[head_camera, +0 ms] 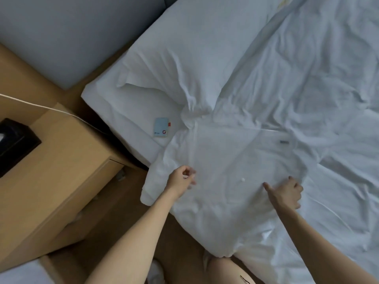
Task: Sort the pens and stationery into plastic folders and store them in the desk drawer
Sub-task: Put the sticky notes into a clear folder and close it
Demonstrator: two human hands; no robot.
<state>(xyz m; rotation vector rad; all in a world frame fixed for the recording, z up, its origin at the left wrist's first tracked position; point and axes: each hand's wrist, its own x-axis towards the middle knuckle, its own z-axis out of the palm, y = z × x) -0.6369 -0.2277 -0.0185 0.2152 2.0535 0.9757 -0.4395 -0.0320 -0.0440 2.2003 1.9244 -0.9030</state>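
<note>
Seemingly a clear plastic folder point(235, 156) lies flat on the rumpled white duvet point(307, 89), almost invisible but for glinting edges and a small dark clip-like thing point(284, 142); it should be light, slick and floppy, best pinched at an edge. The left hand point(181, 181) hovers blurred at its left side, fingers curled, whether holding anything I cannot tell. The right hand point(287, 192) rests on its near right corner, thumb out, fingers loosely bent.

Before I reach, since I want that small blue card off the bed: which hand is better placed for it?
Probably the left. The left hand hovers at the bed's near-left corner, on the same side as the blue card lying below the pillow. The right hand rests further right on the white duvet.
</note>
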